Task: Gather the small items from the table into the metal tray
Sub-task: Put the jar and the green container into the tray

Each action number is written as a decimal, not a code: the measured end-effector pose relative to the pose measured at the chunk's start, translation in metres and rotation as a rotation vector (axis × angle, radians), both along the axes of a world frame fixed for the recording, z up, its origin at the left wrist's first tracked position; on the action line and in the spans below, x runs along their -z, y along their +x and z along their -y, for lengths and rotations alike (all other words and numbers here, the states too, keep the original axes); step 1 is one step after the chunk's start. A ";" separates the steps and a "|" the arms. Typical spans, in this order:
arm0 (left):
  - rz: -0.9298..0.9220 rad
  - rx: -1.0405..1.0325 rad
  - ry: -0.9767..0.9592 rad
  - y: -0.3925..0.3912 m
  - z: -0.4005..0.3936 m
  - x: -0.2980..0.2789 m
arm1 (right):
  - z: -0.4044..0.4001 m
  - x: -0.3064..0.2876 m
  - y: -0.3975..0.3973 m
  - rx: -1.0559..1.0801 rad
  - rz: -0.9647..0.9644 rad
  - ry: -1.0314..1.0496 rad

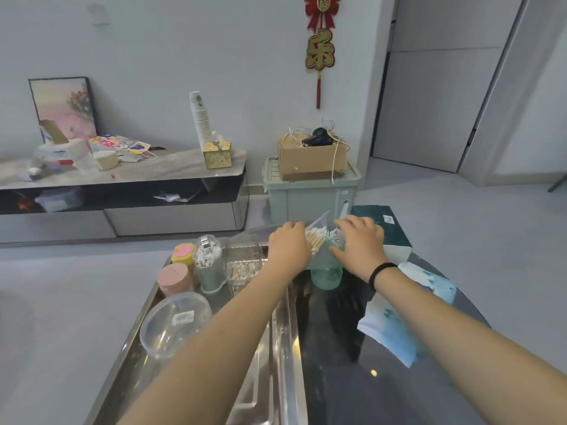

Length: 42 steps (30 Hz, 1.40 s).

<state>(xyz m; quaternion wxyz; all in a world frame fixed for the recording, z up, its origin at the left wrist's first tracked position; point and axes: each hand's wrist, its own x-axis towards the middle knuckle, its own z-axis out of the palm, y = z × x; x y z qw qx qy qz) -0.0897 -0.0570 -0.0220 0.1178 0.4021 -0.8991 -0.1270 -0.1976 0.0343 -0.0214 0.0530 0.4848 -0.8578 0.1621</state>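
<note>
A metal tray point(285, 342) lies on the left part of the dark round table point(346, 357). In it stand a clear round lidded tub point(175, 323), a pink jar point(175, 279), a yellow and pink pot point(183, 253), a tall holder of cotton swabs point(209, 265) and a clear box of swabs point(244, 262). Just right of the tray stands a green-tinted clear container point(325, 271) with a bunch of cotton swabs point(317, 237) at its top. My left hand point(288, 246) and my right hand point(360, 243) clasp that container's upper part from both sides.
A dark green tissue box point(389, 228) stands behind my right hand. A blue and white paper pack point(399, 317) lies on the table's right side. Beyond the table are a grey storage bin point(310, 194) topped by a cardboard box, and a low cabinet point(122, 191) at left.
</note>
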 end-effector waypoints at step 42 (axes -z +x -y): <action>-0.172 -0.274 0.076 0.183 -0.091 -0.018 | -0.064 -0.016 0.137 -0.292 0.507 -0.062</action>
